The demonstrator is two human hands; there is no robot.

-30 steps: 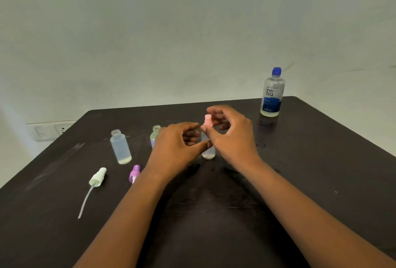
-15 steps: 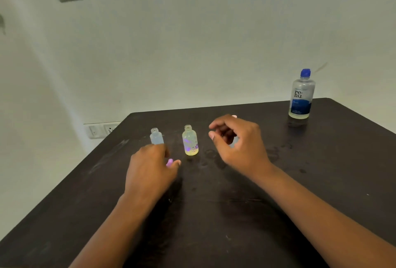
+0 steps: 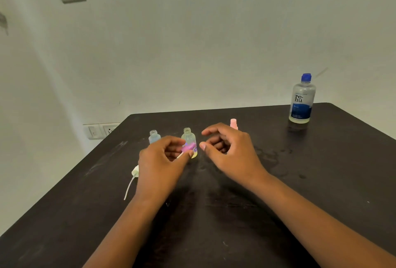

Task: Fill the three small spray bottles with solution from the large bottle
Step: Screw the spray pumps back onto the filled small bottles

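Observation:
My left hand (image 3: 162, 158) pinches a purple spray cap (image 3: 188, 146) just in front of an uncapped yellowish small bottle (image 3: 188, 138) standing on the dark table (image 3: 321, 182). To its left stands an uncapped clear small bottle (image 3: 154, 137), partly hidden by my fingers. My right hand (image 3: 229, 149) hovers with curled, parted fingers and holds nothing. Behind it a pink spray cap (image 3: 233, 123) tops a third small bottle whose body is hidden. The large clear bottle (image 3: 302, 100), blue cap on, stands at the far right corner.
A white spray cap with its long dip tube (image 3: 132, 178) lies on the table left of my left wrist. Wet smears (image 3: 272, 154) mark the table right of my right hand. Wall sockets (image 3: 100, 130) sit beyond the table's far left edge.
My right hand let go of the pink-capped bottle and drew back. My left hand picked up the purple cap and brought it in front of the yellowish bottle. The view swung left.

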